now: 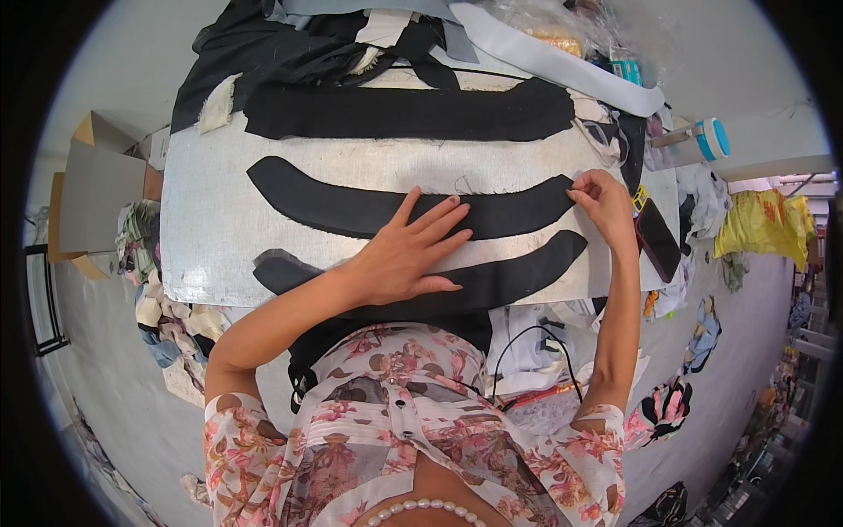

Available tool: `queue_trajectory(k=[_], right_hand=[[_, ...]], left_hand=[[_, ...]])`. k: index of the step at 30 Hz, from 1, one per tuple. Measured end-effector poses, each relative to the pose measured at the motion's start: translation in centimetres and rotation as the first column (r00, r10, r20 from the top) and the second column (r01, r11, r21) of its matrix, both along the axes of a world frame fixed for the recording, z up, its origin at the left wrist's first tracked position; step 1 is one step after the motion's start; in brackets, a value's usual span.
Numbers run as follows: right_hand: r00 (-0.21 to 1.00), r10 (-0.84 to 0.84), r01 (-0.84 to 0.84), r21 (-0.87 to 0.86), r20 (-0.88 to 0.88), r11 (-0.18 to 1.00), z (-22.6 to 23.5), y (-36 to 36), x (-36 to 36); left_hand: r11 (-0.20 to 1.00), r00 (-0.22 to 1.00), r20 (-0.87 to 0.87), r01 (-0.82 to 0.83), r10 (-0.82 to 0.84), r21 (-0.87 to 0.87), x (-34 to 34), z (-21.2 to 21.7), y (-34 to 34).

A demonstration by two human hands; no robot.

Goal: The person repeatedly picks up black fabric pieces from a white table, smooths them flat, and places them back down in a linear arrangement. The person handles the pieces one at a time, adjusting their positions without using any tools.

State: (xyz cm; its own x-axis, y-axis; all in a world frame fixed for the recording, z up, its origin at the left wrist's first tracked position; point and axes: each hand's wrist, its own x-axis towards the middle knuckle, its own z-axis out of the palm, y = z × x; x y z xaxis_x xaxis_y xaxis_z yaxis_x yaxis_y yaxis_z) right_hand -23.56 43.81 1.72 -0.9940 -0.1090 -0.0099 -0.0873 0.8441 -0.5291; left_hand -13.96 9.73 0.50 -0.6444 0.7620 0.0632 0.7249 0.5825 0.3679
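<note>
A curved black fabric strip (518,207) lies across the middle of the pale work table (206,211). My left hand (408,250) rests flat on it with fingers spread; the thumb reaches over a second curved black strip (527,270) nearer to me. At the first strip's right tip, my right hand (604,204) pinches the corner between thumb and finger. Part of the nearer strip is hidden under my left hand and forearm. Beyond both lies a wider black fabric piece (408,111) with frayed edges.
Dark cloth (272,79) and a long white strip (553,61) lie at the far side. A phone (657,241) and yellow tape measure (640,198) are at the right edge. An open cardboard box (101,189) stands left, above fabric scraps (176,329) on the floor.
</note>
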Motion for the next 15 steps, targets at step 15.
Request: queue_trajectory(k=[15], right_hand=[[0.994,0.035,-0.034,-0.010,0.101,0.999,0.5,0.9,-0.5]], left_hand=[[0.995,0.999,-0.024,0.032,-0.030,0.096,-0.3,-0.5,0.9]])
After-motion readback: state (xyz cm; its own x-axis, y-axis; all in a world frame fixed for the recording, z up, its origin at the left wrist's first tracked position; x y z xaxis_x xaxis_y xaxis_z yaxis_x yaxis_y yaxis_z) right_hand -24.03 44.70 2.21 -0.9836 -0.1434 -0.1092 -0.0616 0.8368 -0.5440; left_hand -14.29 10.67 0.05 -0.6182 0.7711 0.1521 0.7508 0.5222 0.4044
